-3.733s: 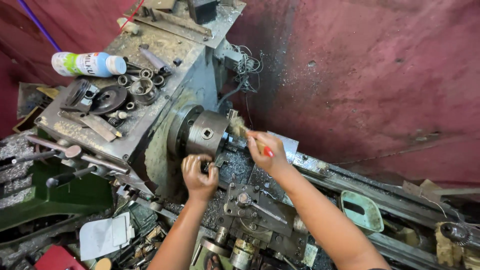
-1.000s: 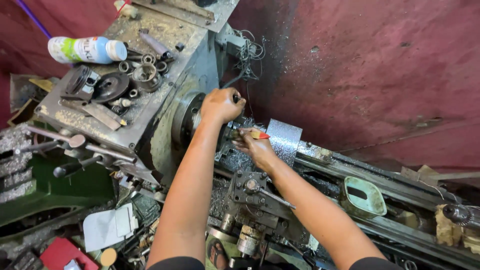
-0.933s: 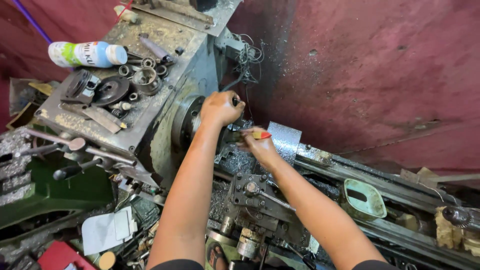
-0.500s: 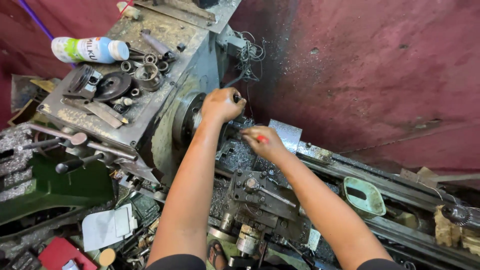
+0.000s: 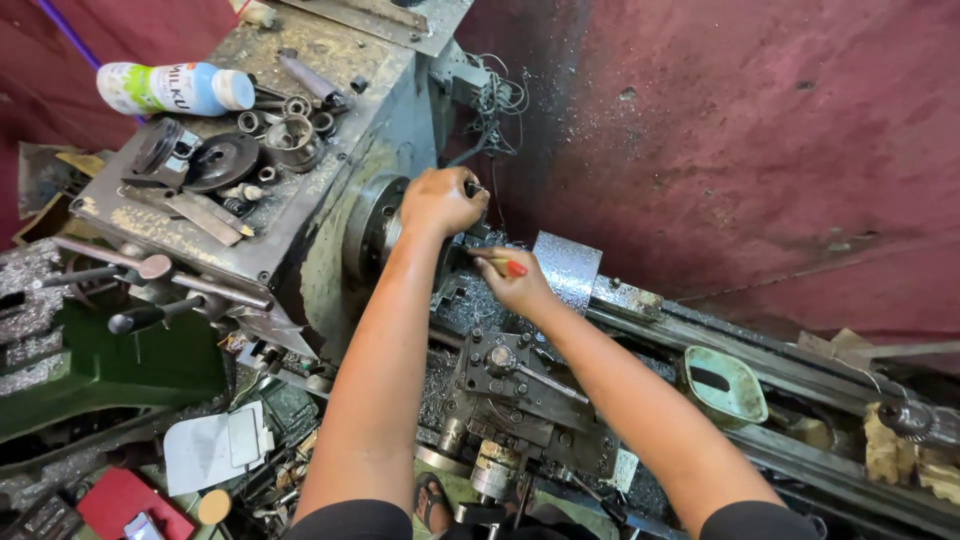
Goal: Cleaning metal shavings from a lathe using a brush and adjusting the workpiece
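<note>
Setting: a metal lathe (image 5: 300,220) seen from above, standing against a dark red wall (image 5: 760,150), its upper surfaces grimy and strewn with parts
Left hand: the left hand (image 5: 437,200) rests on top of the round chuck (image 5: 372,228) at the lathe's head end, fingers curled down tight around a small dark handle (image 5: 470,187) that sticks out past the knuckles toward the wall
Right hand: the right hand (image 5: 513,282) lies just below and beside the left one, over the lathe bed, fingers pinched on a thin stick-like tool with a red tip (image 5: 514,267); the red tip points toward the wall, and the working end is hidden by the hand
Chuck: mounted on the face of the grey headstock, mostly covered by the left hand and wrist; whether anything is clamped in it cannot be told
Metal chips: bright shavings (image 5: 480,305) heaped on the bed right under the right hand
Tool carriage: a dark block with bolts and a lever (image 5: 510,385), between the two forearms, nearer the person than the hands
Top of headstock: a plastic bottle with a blue cap (image 5: 175,88) lying on its side, next to a black disc (image 5: 222,160), several metal rings (image 5: 290,125) and a steel rod (image 5: 310,78)
Control levers: ball-ended handles (image 5: 140,275) on the headstock's front, well apart from both hands
Along the bed: a pale green oval tin (image 5: 722,385) sits on the rails to the right, well away from the hands
</note>
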